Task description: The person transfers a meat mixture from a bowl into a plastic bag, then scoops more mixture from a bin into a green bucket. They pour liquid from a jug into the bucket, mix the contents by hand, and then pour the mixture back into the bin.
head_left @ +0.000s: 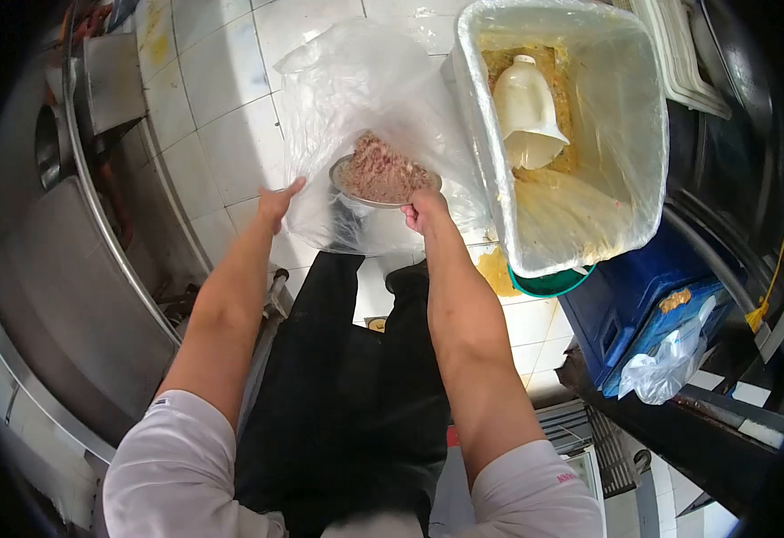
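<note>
My right hand (425, 209) grips the rim of a round metal bowl (372, 201) at its near right side. Raw ground meat (383, 170) is heaped in the bowl, which sits in the mouth of a clear plastic bag (338, 81). At the bag's left edge, my left hand (275, 204) is closed on the plastic, thumb pointing toward the bowl. Part of the left fingers is hidden from view. The bag spreads out over the white tiled floor beyond the bowl.
To the right stands a large bin (501, 215) lined with clear plastic, holding a white plastic jug (527, 103) and yellowish residue. A green container rim (553, 285) shows beneath it. A blue crate (612, 309) lies nearer right. Metal equipment (96, 296) runs along the left.
</note>
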`<state>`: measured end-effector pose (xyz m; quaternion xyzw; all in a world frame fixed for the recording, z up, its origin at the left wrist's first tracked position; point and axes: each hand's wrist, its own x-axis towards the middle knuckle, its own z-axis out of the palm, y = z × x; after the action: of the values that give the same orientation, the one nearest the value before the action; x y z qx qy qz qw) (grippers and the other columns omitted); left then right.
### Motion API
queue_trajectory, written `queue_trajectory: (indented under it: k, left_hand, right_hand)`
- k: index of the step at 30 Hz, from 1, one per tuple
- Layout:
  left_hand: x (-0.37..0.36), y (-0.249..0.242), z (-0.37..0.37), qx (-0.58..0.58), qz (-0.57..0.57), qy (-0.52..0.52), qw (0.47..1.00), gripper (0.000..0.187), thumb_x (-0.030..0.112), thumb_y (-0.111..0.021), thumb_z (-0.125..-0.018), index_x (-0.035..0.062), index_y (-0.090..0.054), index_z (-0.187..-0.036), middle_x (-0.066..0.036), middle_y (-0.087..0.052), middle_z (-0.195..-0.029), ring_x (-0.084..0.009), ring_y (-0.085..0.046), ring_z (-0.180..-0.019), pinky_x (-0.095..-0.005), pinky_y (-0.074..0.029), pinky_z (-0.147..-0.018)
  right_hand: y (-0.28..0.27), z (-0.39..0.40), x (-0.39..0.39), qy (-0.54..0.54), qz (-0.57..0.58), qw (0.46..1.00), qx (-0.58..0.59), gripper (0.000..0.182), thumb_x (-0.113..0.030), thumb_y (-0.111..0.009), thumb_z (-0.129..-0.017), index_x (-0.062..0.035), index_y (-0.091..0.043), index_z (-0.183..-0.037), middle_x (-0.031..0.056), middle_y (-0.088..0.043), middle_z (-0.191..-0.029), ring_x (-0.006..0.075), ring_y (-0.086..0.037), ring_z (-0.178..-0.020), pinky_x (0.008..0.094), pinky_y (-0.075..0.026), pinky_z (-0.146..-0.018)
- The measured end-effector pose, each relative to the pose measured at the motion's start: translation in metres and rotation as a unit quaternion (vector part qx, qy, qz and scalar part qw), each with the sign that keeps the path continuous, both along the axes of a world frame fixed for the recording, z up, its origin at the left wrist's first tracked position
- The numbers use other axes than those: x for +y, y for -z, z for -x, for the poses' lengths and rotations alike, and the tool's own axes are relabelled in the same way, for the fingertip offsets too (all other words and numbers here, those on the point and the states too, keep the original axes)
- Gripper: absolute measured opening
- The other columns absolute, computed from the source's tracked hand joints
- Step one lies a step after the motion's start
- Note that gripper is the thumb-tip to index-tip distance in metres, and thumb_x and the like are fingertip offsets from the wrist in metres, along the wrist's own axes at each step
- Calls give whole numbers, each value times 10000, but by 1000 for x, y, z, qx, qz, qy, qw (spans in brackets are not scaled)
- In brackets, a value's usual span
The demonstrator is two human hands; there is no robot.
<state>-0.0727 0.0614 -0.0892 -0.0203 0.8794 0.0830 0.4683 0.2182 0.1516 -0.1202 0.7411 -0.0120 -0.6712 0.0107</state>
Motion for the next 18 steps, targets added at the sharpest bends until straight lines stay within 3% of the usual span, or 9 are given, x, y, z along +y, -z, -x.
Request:
queue_trajectory:
  k: [3,4,7,8,12,14,18]
  left_hand:
    - [-25,31,-9,-47,-49,84,994,1195,476,-833,-657,-105,-150,-1447,-270,-354,-1444,-335,-380,-1332,-409,-318,-1094]
    - [-9,9,-24,-27,-68,96,993,851,364,-779,-763,-78,-379,-1370,-233,-548,-1269,-291,-549,-1161,-385,-433,-992]
    - [5,9,-31,-71,-246,77,964,419,243,-679,-866,-56,-587,-1143,-142,-668,-982,-184,-639,-836,-314,-522,-759]
    - [15,-4,-44,26,-296,53,953,185,156,-600,-912,-20,-641,-956,-33,-612,-717,-96,-542,-595,-261,-469,-545]
    - [22,-33,-50,-39,-273,84,958,174,179,-600,-914,8,-633,-907,2,-530,-652,-80,-487,-561,-257,-405,-486]
    - [23,-47,-60,-37,-267,77,960,179,186,-593,-917,17,-626,-865,19,-496,-627,-77,-466,-547,-259,-386,-485]
    - [19,-32,-67,-26,-309,124,943,164,181,-586,-932,28,-636,-901,30,-489,-633,-57,-440,-522,-236,-383,-473]
  right_hand:
    - [-10,-6,2,-45,-20,998,33,125,-70,-510,-855,-37,-564,-964,102,-586,-693,143,-508,-486,311,-406,-424]
    - [-25,-6,4,-39,-23,999,28,114,-46,-494,-845,-47,-554,-941,88,-558,-665,133,-475,-466,298,-388,-413]
    - [-39,-3,19,-12,-26,1000,10,116,4,-466,-822,-64,-535,-885,58,-494,-605,114,-404,-428,273,-352,-389]
    - [-33,-7,15,3,-9,1000,-8,108,4,-469,-820,-62,-535,-873,56,-484,-600,114,-398,-429,274,-350,-387]
    - [-17,-8,-7,-51,12,997,-56,82,14,-479,-808,-55,-523,-819,44,-449,-582,111,-385,-438,275,-349,-381]
    - [-25,-15,-6,5,11,999,-37,81,9,-475,-811,-60,-514,-821,41,-445,-580,110,-390,-443,274,-352,-377]
    - [-14,-22,-19,12,12,999,-44,73,2,-485,-806,-68,-500,-817,39,-438,-577,110,-389,-439,271,-355,-374]
